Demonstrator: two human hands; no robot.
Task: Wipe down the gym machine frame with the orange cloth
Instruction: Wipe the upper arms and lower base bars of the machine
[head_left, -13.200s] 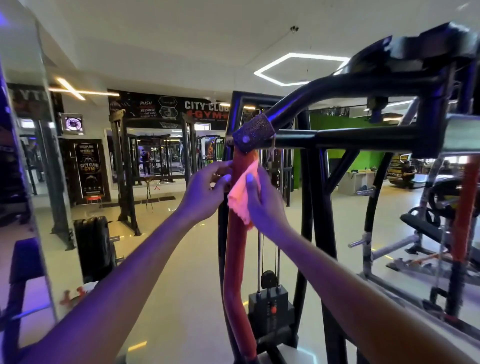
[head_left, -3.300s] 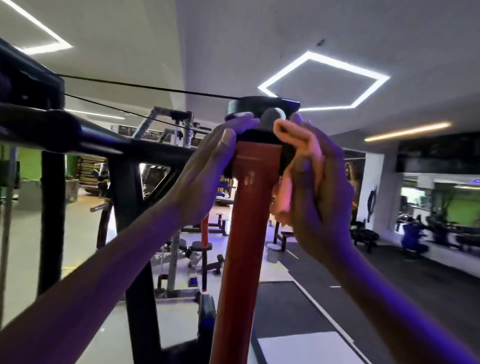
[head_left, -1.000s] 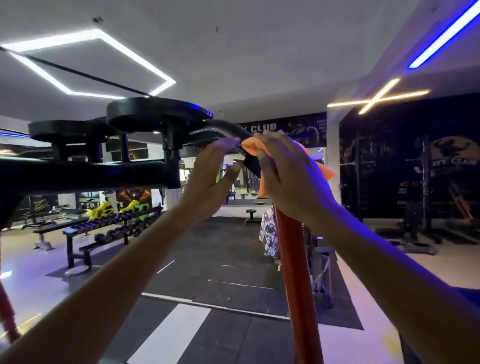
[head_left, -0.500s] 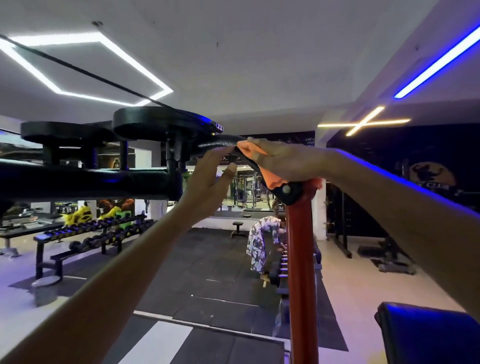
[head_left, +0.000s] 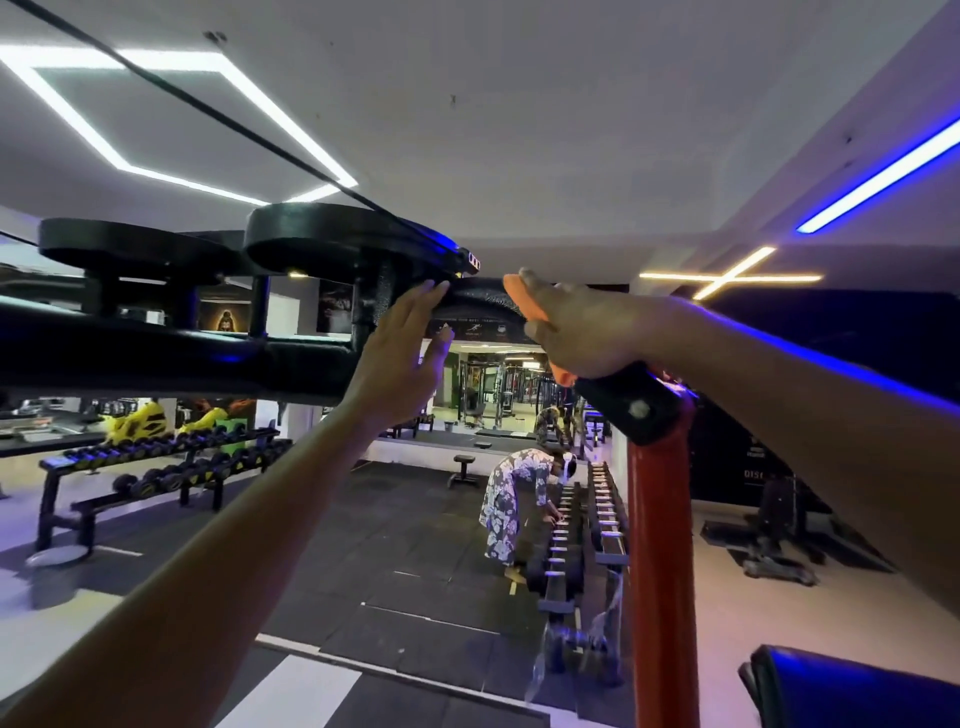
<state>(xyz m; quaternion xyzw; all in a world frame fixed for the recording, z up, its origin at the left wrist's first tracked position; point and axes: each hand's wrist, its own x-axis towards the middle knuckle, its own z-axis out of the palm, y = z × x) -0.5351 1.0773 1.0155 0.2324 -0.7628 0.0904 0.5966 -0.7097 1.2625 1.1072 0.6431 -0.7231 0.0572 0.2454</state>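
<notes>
Orange cloth (head_left: 535, 312) sits under the right hand (head_left: 587, 332), fingers curled over it, pressed on the black curved top bar (head_left: 478, 299) of the frame. Left hand (head_left: 402, 353) flat, fingers straight, touching the bar, holding nothing. Mid-task by my read: top bar in progress; orange upright (head_left: 660, 571) and black crossbeam (head_left: 156, 353) status unclear.

We see a dim gym lit by a white hexagonal ceiling strip light (head_left: 171, 119), a blue strip light (head_left: 878, 176) and a warm crossed light (head_left: 727, 278); blue glare tints surfaces, edges bow, distance looks soft.
</notes>
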